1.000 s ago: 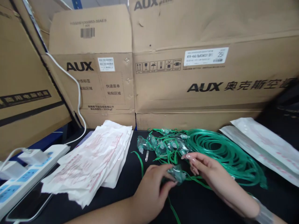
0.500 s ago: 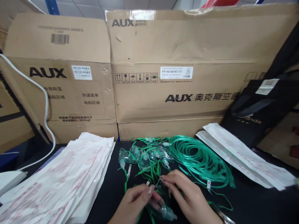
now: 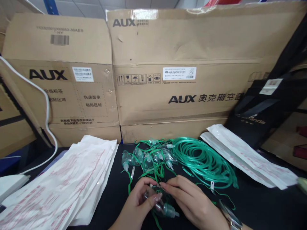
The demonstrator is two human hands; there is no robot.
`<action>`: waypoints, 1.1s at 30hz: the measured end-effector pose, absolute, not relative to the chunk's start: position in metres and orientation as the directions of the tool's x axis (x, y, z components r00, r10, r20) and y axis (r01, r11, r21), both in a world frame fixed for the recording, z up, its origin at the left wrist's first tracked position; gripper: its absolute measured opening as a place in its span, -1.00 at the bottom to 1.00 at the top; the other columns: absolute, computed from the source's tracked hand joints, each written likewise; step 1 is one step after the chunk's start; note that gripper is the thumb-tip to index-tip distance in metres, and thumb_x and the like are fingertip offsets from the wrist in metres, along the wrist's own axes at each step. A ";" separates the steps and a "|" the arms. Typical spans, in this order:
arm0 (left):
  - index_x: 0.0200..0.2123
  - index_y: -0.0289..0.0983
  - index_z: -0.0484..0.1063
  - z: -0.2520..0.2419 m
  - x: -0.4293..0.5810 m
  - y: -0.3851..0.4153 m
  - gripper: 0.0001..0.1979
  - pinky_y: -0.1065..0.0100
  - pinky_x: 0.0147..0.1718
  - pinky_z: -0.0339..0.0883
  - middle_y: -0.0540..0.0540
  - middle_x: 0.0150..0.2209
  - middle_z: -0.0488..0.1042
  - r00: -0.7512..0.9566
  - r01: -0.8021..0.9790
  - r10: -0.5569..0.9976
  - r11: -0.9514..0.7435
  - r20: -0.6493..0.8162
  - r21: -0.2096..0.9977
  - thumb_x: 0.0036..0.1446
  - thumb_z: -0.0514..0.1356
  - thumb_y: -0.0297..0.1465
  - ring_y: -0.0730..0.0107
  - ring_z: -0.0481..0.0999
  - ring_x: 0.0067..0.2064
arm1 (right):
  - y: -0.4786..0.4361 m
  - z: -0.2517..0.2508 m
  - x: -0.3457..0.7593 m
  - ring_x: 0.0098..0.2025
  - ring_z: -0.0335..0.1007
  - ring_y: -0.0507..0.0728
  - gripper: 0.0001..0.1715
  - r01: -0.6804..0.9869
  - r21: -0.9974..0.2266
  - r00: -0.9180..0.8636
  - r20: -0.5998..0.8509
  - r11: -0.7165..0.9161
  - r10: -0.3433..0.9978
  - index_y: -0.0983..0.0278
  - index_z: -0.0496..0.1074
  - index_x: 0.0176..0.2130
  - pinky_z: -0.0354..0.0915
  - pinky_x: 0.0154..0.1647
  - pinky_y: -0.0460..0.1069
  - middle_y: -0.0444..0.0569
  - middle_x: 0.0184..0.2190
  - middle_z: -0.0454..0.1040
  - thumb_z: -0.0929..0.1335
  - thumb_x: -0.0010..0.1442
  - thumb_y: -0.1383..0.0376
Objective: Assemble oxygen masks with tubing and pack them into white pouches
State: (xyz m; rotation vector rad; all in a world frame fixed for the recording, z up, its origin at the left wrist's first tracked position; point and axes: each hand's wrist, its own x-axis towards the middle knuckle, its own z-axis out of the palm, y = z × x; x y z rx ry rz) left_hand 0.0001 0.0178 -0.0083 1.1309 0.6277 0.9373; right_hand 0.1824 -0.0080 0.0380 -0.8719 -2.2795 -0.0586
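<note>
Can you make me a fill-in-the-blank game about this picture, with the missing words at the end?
1. The left hand holds a see-through mask, and the watch is on the ____ wrist.
2. The coiled tubing is coloured ____.
3. The three big English letters on the cardboard boxes spell ____.
4. The bigger pile of white packets is on the ____ side of the picture.

Missing words: right; green; AUX; left.

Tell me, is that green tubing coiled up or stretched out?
Coiled: the green tubing lies in overlapping loops on the black tabletop, right of the clustered masks.
</note>
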 end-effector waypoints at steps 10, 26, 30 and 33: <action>-0.43 -0.30 0.39 0.006 0.000 0.018 -0.77 0.40 -0.44 0.28 0.03 -0.56 0.40 0.468 -0.254 0.883 0.181 -0.043 0.950 -0.03 0.24 -0.24 0.47 0.37 -0.50 | -0.008 0.037 0.178 -0.27 0.36 0.06 -0.67 0.521 -0.491 -0.470 0.518 0.698 0.715 0.25 0.41 -0.09 0.36 -0.27 -0.07 0.04 -0.30 0.42 0.20 0.20 0.43; -0.15 -0.32 0.42 0.007 -0.010 0.017 -0.53 0.25 -0.19 0.31 -0.13 -0.46 0.62 0.355 -0.359 0.920 0.301 -0.169 0.884 -0.22 0.38 -0.37 0.26 0.57 -0.36 | 0.012 0.050 0.185 -0.55 0.30 -0.01 -0.75 0.310 -0.948 -0.145 0.026 0.070 0.989 0.29 0.41 -0.52 0.23 -0.49 -0.11 -0.17 -0.61 0.38 0.41 -0.05 0.14; -0.40 -0.36 0.51 0.008 -0.010 0.017 -0.73 0.30 -0.06 0.24 -0.21 -0.29 0.60 0.350 -0.494 0.914 0.367 -0.206 0.788 -0.20 0.37 -0.33 0.23 0.54 -0.18 | 0.009 0.057 0.183 -0.64 0.23 -0.04 -0.58 0.151 -0.988 -0.075 0.001 0.012 0.997 0.29 0.32 -0.55 0.19 -0.60 -0.12 -0.19 -0.66 0.35 0.42 -0.15 0.00; -0.47 -0.34 0.50 0.004 -0.007 0.015 -0.79 0.37 -0.15 0.29 -0.13 -0.37 0.60 0.366 -0.539 0.904 0.399 -0.220 0.742 -0.18 0.36 -0.32 0.32 0.55 -0.26 | -0.004 0.051 0.172 -0.75 0.11 -0.08 -0.54 0.116 -0.990 -0.156 -0.096 -0.078 0.983 0.26 0.25 -0.53 0.05 -0.75 -0.16 -0.26 -0.74 0.27 0.40 -0.14 -0.05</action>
